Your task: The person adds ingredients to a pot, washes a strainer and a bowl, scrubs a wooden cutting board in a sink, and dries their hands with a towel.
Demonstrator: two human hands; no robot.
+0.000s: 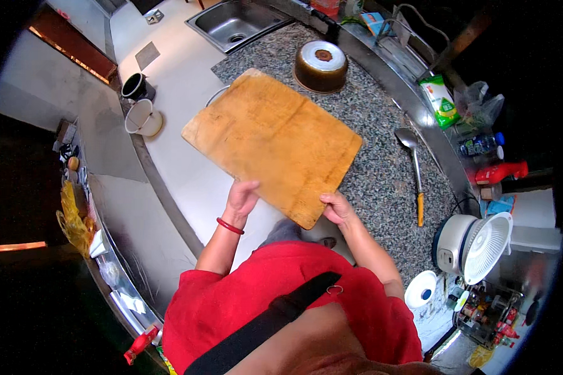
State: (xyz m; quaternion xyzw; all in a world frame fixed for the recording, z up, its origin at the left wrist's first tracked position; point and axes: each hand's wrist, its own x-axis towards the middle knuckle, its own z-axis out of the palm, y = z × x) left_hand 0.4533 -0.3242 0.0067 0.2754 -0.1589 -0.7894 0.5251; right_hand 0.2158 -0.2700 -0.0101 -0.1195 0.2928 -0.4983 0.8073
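A worn wooden cutting board (278, 147) is held up in front of me, tilted, with its near corner toward my body. My left hand (241, 197) grips its lower left edge, thumb on top and the other fingers hidden underneath. On the near right edge, my right hand (336, 208) is closed round the board close to its corner, thumb on the face. Beyond the board an upturned metal pot (321, 66) with a browned side sits on the speckled granite counter (375, 119). Part of a thin curved rim shows behind the board's far left edge.
A steel sink (238, 26) lies at the far end. On the counter's right are a ladle (414, 169) with a yellow handle, a white cooker (453, 244) with a white colander (489, 247), and a white lid (421, 289). Two buckets (145, 117) stand on the floor at left.
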